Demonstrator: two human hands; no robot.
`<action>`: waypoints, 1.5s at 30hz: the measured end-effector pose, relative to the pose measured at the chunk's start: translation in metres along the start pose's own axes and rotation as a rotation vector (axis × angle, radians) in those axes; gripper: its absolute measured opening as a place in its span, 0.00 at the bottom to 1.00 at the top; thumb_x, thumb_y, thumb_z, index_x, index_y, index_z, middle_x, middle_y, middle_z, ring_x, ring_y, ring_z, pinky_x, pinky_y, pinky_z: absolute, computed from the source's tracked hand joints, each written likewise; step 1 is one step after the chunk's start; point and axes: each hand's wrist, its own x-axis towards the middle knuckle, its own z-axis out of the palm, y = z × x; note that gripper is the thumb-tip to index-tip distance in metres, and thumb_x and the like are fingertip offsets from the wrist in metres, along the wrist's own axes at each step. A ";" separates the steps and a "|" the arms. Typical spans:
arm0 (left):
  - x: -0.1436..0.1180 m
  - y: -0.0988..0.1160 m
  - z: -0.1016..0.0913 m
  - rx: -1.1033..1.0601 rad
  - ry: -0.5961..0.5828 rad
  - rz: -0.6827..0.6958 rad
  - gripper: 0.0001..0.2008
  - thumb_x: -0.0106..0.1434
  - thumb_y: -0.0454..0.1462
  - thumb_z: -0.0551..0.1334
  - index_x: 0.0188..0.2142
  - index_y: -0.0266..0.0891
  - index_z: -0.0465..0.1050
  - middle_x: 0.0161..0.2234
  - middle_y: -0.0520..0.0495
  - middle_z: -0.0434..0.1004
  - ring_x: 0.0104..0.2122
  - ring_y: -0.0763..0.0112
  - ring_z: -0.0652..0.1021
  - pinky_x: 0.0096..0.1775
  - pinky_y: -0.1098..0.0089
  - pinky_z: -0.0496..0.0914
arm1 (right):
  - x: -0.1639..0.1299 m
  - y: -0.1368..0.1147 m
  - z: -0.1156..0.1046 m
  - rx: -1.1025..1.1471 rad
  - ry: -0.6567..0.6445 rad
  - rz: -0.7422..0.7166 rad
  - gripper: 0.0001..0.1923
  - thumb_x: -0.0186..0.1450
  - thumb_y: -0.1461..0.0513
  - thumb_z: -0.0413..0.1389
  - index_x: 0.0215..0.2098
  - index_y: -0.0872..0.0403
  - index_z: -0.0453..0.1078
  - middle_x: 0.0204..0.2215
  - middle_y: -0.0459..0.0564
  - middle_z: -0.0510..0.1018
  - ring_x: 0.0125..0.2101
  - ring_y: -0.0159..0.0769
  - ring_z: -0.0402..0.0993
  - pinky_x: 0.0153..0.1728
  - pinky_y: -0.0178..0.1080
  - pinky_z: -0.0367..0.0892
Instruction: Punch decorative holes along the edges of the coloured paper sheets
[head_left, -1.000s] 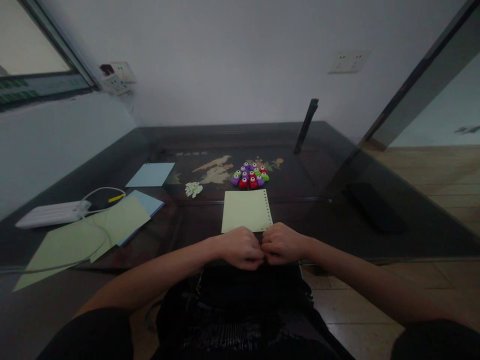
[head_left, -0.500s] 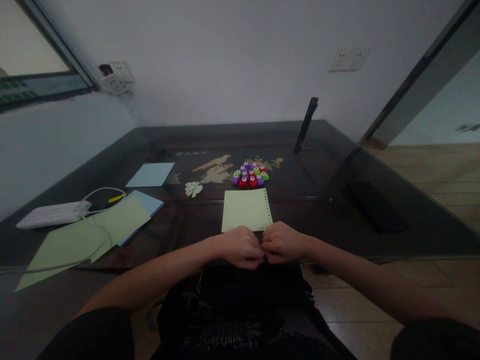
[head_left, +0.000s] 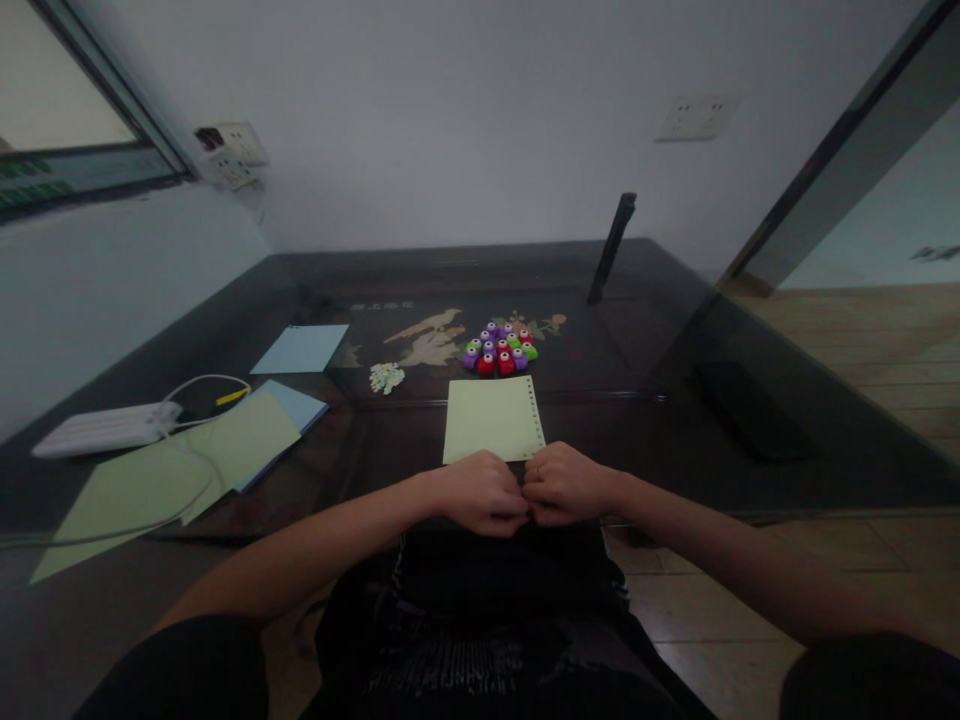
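Observation:
At the table's near edge, my left hand (head_left: 486,494) and my right hand (head_left: 564,486) are closed into fists, their knuckles touching. Nothing shows in either fist. A ring is on a finger of the right one. Just beyond them lies a pale yellow-green sheet of paper (head_left: 493,420) with punched holes down its right side. Behind that sheet sits a cluster of small red, purple and green pieces (head_left: 501,350) with eye-like tops. Left of the cluster is a little heap of pale, multicoloured bits (head_left: 386,377), too small to make out.
On the left are a blue sheet (head_left: 304,349), overlapping yellow-green sheets (head_left: 150,490) and a white power strip (head_left: 109,430) with a cable. A dark flat object (head_left: 750,412) lies at the right. A black upright bar (head_left: 613,250) stands at the back of the dark table (head_left: 637,440).

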 end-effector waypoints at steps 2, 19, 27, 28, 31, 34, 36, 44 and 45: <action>0.000 0.000 -0.001 0.000 0.003 0.001 0.12 0.61 0.36 0.55 0.22 0.40 0.68 0.21 0.51 0.75 0.21 0.74 0.73 0.24 0.67 0.58 | 0.000 0.000 0.000 0.000 0.001 -0.003 0.13 0.62 0.62 0.48 0.21 0.54 0.67 0.18 0.47 0.72 0.19 0.31 0.63 0.23 0.36 0.52; 0.002 0.001 -0.002 0.011 -0.007 -0.006 0.12 0.61 0.36 0.55 0.22 0.41 0.69 0.20 0.51 0.75 0.20 0.74 0.72 0.23 0.67 0.59 | 0.000 -0.001 -0.001 -0.022 0.004 -0.004 0.13 0.62 0.62 0.48 0.21 0.54 0.67 0.18 0.46 0.73 0.19 0.30 0.64 0.22 0.36 0.51; 0.002 0.000 -0.002 0.015 -0.026 -0.014 0.12 0.61 0.36 0.54 0.22 0.41 0.69 0.20 0.51 0.74 0.20 0.74 0.72 0.23 0.67 0.59 | 0.000 0.000 -0.002 -0.027 0.018 -0.012 0.13 0.61 0.62 0.48 0.21 0.55 0.67 0.18 0.46 0.72 0.18 0.30 0.63 0.22 0.36 0.50; 0.002 0.000 -0.002 0.017 -0.024 -0.015 0.12 0.61 0.36 0.54 0.22 0.41 0.69 0.20 0.51 0.74 0.20 0.73 0.72 0.23 0.67 0.59 | 0.000 0.000 -0.002 -0.028 0.012 -0.009 0.13 0.61 0.63 0.48 0.21 0.55 0.67 0.18 0.46 0.72 0.18 0.30 0.63 0.22 0.36 0.50; 0.002 0.000 -0.002 0.015 -0.010 -0.009 0.13 0.62 0.36 0.54 0.22 0.41 0.69 0.20 0.51 0.74 0.20 0.73 0.71 0.23 0.67 0.59 | 0.000 0.000 -0.002 -0.022 -0.003 -0.001 0.12 0.61 0.63 0.49 0.21 0.54 0.67 0.18 0.46 0.73 0.18 0.30 0.63 0.22 0.36 0.51; 0.001 0.000 -0.001 0.007 -0.004 -0.003 0.12 0.62 0.36 0.54 0.23 0.41 0.69 0.20 0.51 0.74 0.21 0.73 0.72 0.24 0.67 0.60 | 0.000 -0.001 -0.003 -0.016 0.004 0.001 0.13 0.61 0.62 0.49 0.21 0.54 0.67 0.18 0.46 0.73 0.19 0.30 0.63 0.22 0.36 0.51; 0.001 0.000 -0.001 0.000 -0.007 -0.006 0.12 0.62 0.36 0.54 0.23 0.41 0.69 0.20 0.51 0.74 0.21 0.73 0.72 0.24 0.68 0.60 | 0.001 -0.001 -0.003 -0.016 0.005 0.002 0.13 0.61 0.62 0.48 0.21 0.54 0.68 0.18 0.46 0.73 0.19 0.30 0.64 0.22 0.36 0.51; 0.002 0.000 -0.003 -0.008 0.015 0.002 0.12 0.61 0.36 0.55 0.22 0.40 0.68 0.20 0.51 0.73 0.20 0.74 0.71 0.23 0.68 0.59 | 0.000 0.000 -0.003 -0.014 0.004 0.000 0.13 0.62 0.62 0.48 0.21 0.54 0.67 0.18 0.46 0.73 0.19 0.30 0.64 0.22 0.35 0.51; 0.002 0.000 -0.003 -0.007 0.012 0.002 0.12 0.61 0.36 0.55 0.22 0.40 0.69 0.20 0.51 0.73 0.20 0.74 0.71 0.23 0.68 0.59 | 0.000 0.000 -0.002 -0.012 0.005 -0.003 0.13 0.62 0.62 0.48 0.21 0.54 0.67 0.18 0.46 0.73 0.19 0.30 0.63 0.22 0.35 0.51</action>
